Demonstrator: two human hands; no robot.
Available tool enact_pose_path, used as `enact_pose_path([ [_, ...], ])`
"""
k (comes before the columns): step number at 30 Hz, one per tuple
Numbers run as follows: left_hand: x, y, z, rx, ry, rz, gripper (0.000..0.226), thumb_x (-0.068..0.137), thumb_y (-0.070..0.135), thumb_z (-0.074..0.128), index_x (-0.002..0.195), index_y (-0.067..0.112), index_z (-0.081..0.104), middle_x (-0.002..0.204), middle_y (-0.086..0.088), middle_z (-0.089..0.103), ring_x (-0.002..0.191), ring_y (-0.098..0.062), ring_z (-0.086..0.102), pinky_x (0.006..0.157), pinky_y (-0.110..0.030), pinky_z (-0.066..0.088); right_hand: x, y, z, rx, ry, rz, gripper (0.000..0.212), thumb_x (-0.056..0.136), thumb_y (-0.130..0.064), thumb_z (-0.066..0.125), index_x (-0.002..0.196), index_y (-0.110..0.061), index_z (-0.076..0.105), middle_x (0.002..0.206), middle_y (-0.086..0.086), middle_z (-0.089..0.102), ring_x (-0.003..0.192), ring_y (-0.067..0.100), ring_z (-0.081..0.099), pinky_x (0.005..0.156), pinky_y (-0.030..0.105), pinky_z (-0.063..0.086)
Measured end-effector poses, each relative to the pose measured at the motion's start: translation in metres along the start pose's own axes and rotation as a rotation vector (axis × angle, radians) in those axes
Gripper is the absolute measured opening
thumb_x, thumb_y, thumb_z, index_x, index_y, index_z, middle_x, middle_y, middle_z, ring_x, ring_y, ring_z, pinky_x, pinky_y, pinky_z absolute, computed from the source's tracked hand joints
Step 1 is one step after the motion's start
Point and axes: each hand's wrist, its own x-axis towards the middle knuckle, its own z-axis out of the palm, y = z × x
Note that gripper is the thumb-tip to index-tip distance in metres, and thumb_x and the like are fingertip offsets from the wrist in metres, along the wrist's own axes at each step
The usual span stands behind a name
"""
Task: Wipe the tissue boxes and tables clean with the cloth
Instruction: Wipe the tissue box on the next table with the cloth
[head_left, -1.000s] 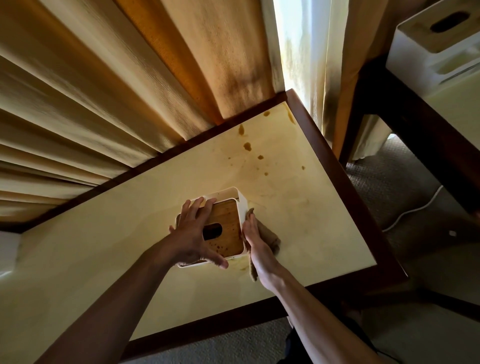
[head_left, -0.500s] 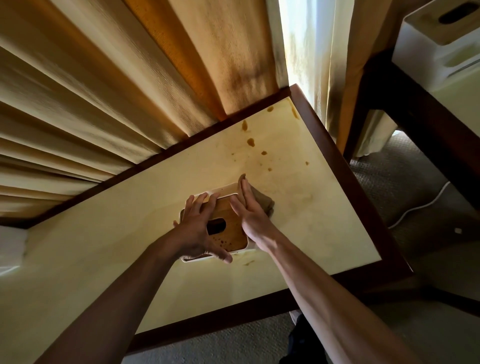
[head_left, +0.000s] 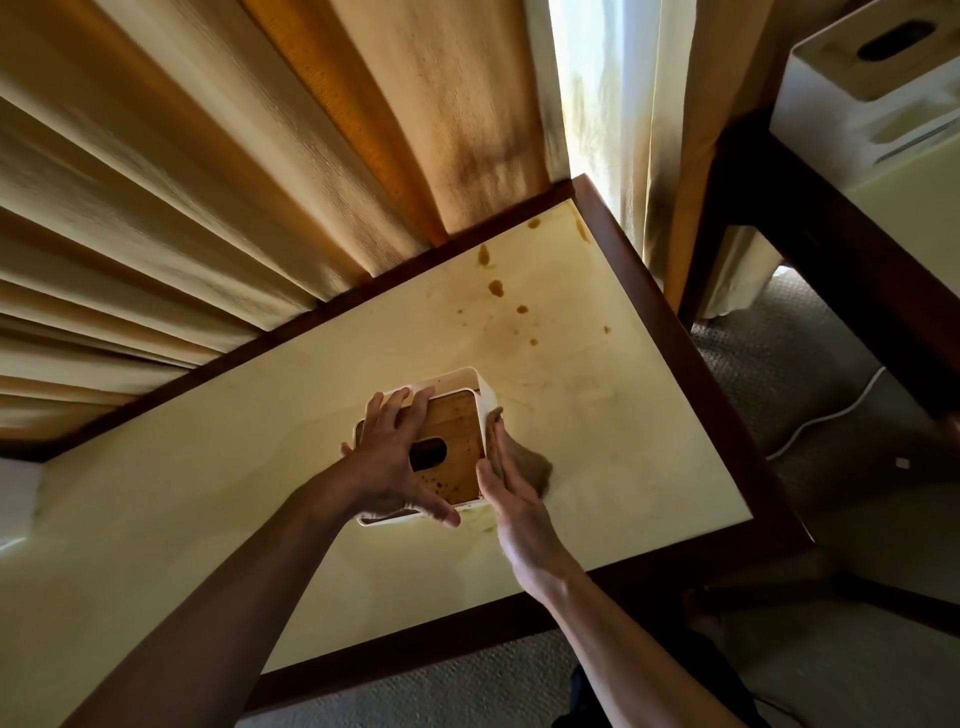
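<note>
A white tissue box (head_left: 485, 402) with a wooden lid stands on the pale yellow table (head_left: 649, 467), roughly in the middle of its top. The lid has a dark oval slot and a scatter of small brown specks near its close edge.

The left hand (head_left: 395, 462) lies over the box's lid from the left, fingers (head_left: 410, 415) spread and reaching to the far edge, the thumb hooked over the near white rim; it grips the box.

The right hand (head_left: 511, 491) is just to the right of the box, its fingers straight and held together, pressing a brown cloth (head_left: 535, 465) flat against the box's right wall. The cloth bunches out to the right of the fingers and its lower part rests on the table beside the box.

Beyond the box, toward the table's far right corner, brown stains (head_left: 496, 287) dot the surface, with a fainter smear spreading between them and the box. 1 small brown mark sits just by the box's near right corner. A dark wooden frame runs round the table's edge.

Behind the table hang golden curtains (head_left: 260, 156), with a bright gap above the far right corner. To the right of the table, well apart, stands a second table (head_left: 831, 270) carrying a second tissue box (head_left: 831, 109). A white cable (head_left: 826, 415) lies on the grey carpet between the 2 tables.
</note>
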Motion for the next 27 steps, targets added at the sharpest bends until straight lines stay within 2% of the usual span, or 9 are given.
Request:
enact_pose_path([
  [2, 0.001, 0.0, 0.0, 0.002, 0.006, 0.005, 0.153, 0.044, 0.07, 0.085, 0.152, 0.042, -0.021, 0.16, 0.014, -0.026, 0.147, -0.022, -0.03, 0.118, -0.067, 0.007, 0.003, 0.002, -0.002, 0.027, 0.022, 0.039, 0.061, 0.103, -0.038, 0.04, 0.154, -0.041, 0.005, 0.158, -0.02, 0.011, 0.141, 0.001, 0.019, 0.113, 0.028, 0.016],
  [5, 0.002, -0.001, 0.001, 0.001, 0.007, 0.005, 0.153, 0.044, 0.071, 0.085, 0.151, 0.043, -0.021, 0.159, 0.015, -0.025, 0.148, -0.022, -0.029, 0.117, -0.068, 0.008, 0.013, 0.004, -0.006, 0.071, 0.063, 0.081, 0.072, 0.093, -0.054, 0.048, 0.154, -0.039, 0.014, 0.161, -0.009, 0.021, 0.144, 0.01, 0.028, 0.12, 0.046, 0.02],
  [7, 0.003, -0.003, 0.002, -0.004, 0.012, 0.008, 0.153, 0.043, 0.072, 0.084, 0.15, 0.045, -0.022, 0.159, 0.016, -0.024, 0.148, -0.022, -0.028, 0.117, -0.068, 0.008, 0.018, 0.006, -0.01, 0.089, 0.077, 0.106, 0.075, 0.089, -0.055, 0.05, 0.154, -0.037, 0.017, 0.159, -0.005, 0.027, 0.142, 0.014, 0.034, 0.118, 0.05, 0.026],
  [12, 0.003, -0.005, 0.002, 0.007, 0.015, 0.031, 0.154, 0.038, 0.079, 0.077, 0.146, 0.049, -0.029, 0.16, 0.014, -0.026, 0.147, -0.023, -0.03, 0.116, -0.068, 0.006, 0.016, -0.001, -0.007, 0.081, 0.181, 0.101, 0.047, 0.104, -0.034, 0.042, 0.15, -0.031, 0.034, 0.14, -0.003, 0.053, 0.121, 0.012, 0.056, 0.104, 0.041, 0.047],
  [14, 0.002, -0.007, -0.001, 0.041, -0.006, 0.06, 0.152, 0.038, 0.081, 0.075, 0.136, 0.055, -0.039, 0.159, 0.014, -0.032, 0.146, -0.022, -0.034, 0.116, -0.067, 0.004, 0.013, -0.004, -0.01, 0.109, 0.236, 0.108, 0.039, 0.103, -0.029, 0.044, 0.142, -0.025, 0.05, 0.132, 0.001, 0.062, 0.117, 0.017, 0.061, 0.101, 0.046, 0.049],
  [17, 0.0, -0.015, -0.009, 0.093, -0.069, 0.105, 0.152, 0.051, 0.073, 0.081, 0.137, 0.049, -0.041, 0.156, 0.011, -0.04, 0.144, -0.021, -0.037, 0.117, -0.064, -0.002, 0.005, -0.013, -0.015, 0.094, 0.195, 0.144, 0.038, 0.103, -0.03, 0.044, 0.139, -0.023, 0.053, 0.129, -0.002, 0.064, 0.121, 0.015, 0.059, 0.107, 0.046, 0.044],
  [22, -0.01, -0.02, -0.007, 0.145, 0.061, 0.101, 0.144, 0.056, 0.078, 0.076, 0.153, 0.039, -0.023, 0.162, 0.004, -0.031, 0.153, -0.026, -0.013, 0.119, -0.061, -0.006, -0.015, -0.03, -0.024, 0.105, 0.196, 0.145, 0.031, 0.103, -0.024, 0.042, 0.131, -0.022, 0.057, 0.126, -0.003, 0.065, 0.118, 0.013, 0.059, 0.103, 0.033, 0.045],
  [25, -0.015, -0.018, -0.004, 0.079, 0.127, -0.013, 0.143, 0.052, 0.088, 0.068, 0.156, 0.035, -0.016, 0.165, -0.002, -0.02, 0.153, -0.031, 0.005, 0.121, -0.059, 0.007, -0.022, -0.035, -0.027, 0.005, 0.224, 0.147, 0.025, 0.102, -0.032, 0.045, 0.123, -0.033, 0.057, 0.127, -0.003, 0.062, 0.119, 0.016, 0.056, 0.104, 0.035, 0.042],
  [27, -0.019, -0.013, -0.004, 0.037, 0.172, -0.101, 0.142, 0.051, 0.093, 0.06, 0.157, 0.03, -0.012, 0.167, -0.009, -0.002, 0.151, -0.035, 0.018, 0.118, -0.058, 0.019, -0.023, -0.038, -0.025, -0.018, 0.235, 0.142, 0.034, 0.1, -0.035, 0.046, 0.133, -0.029, 0.052, 0.134, -0.001, 0.057, 0.125, 0.018, 0.051, 0.11, 0.039, 0.037],
])
